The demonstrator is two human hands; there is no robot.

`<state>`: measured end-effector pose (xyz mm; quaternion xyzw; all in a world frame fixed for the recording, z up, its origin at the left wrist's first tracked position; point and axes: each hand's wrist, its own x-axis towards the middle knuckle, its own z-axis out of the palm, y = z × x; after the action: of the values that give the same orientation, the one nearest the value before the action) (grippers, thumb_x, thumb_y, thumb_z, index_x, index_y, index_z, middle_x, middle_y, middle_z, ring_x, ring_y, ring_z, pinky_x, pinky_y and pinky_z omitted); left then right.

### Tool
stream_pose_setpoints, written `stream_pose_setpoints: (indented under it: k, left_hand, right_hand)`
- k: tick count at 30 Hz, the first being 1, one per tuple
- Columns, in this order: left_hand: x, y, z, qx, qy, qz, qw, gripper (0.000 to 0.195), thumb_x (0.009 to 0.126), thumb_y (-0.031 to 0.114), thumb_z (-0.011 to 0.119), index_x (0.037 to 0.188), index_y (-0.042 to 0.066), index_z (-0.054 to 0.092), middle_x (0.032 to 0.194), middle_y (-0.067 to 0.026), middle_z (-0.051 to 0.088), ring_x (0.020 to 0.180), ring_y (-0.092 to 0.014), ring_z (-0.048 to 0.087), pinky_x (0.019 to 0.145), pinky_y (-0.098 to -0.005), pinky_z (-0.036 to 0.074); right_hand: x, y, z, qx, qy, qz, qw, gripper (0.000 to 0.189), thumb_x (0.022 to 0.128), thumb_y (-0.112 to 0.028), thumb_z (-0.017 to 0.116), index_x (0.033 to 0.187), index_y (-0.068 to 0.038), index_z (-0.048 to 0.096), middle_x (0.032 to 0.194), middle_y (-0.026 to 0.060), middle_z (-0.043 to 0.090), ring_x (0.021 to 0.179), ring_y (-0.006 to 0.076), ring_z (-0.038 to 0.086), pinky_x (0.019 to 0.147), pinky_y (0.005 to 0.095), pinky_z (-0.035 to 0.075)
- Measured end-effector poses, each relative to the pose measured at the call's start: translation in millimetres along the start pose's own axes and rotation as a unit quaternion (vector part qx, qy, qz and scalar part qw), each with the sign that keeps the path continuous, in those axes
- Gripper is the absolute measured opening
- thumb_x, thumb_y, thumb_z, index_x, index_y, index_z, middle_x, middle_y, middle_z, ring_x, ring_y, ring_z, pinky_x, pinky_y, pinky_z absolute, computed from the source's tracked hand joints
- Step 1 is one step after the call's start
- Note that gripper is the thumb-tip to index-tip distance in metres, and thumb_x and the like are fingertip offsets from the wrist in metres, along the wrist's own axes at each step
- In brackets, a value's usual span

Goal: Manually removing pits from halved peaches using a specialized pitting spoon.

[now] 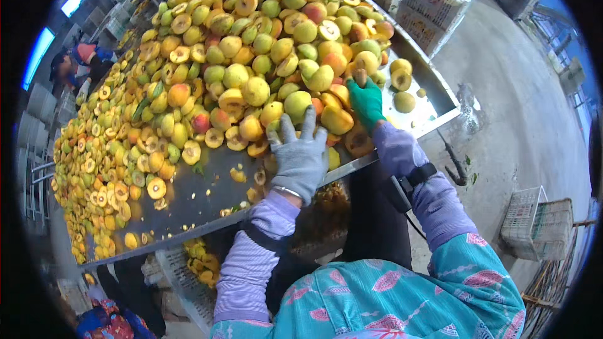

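A large heap of yellow peaches point(256, 91), some whole and some cut in half, covers most of a metal-topped table point(188, 200). My left hand point(301, 160), in a grey glove, lies spread against the near side of the heap, its fingertips touching a yellow-green peach point(297, 104). To its right, my right hand point(366, 101) wears a green glove with bare fingertips showing. Its fingers are curled at the heap's edge, and whatever may be inside them is hidden. Several loose fruits point(404, 102) lie beyond it in the table's bright corner.
Stacked plastic crates point(426, 12) of fruit stand past the table's raised rim point(438, 120). Below the near edge is a crate point(183, 282) with fruit pieces. Empty baskets point(537, 223) sit on the floor at right. Other people work at far left point(87, 59) and lower left point(113, 320).
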<state>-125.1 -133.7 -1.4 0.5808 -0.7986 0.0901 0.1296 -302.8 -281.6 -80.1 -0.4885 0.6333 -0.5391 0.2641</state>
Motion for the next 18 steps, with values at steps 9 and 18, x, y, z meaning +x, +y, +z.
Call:
stream_pose_setpoints:
  k: [9, 18]
  left_hand:
    - [-81, -123, -46, -0.119, 0.035, -0.095, 0.988, 0.062, 0.071, 0.027, 0.076, 0.127, 0.012, 0.054, 0.141, -0.0144, 0.044, 0.128, -0.036, 0.042, 0.107, -0.0472, 0.035]
    - [-114, -122, -74, -0.112, -0.006, -0.245, 0.963, 0.061, 0.070, 0.029, 0.079, 0.121, 0.004, 0.057, 0.117, -0.0183, 0.059, 0.106, -0.032, 0.060, 0.090, -0.0399, 0.049]
  right_hand:
    - [-91, -76, 111, -0.076, -0.135, -0.043, 0.987, 0.036, 0.081, -0.034, 0.059, 0.106, -0.007, 0.060, 0.096, 0.0269, 0.061, 0.093, 0.0446, 0.058, 0.082, 0.0502, 0.047]
    - [-138, -137, 12, 0.084, -0.302, 0.038, 0.949, 0.035, 0.084, -0.029, 0.071, 0.096, 0.002, 0.059, 0.078, 0.0066, 0.063, 0.071, 0.0111, 0.057, 0.062, 0.0295, 0.047]
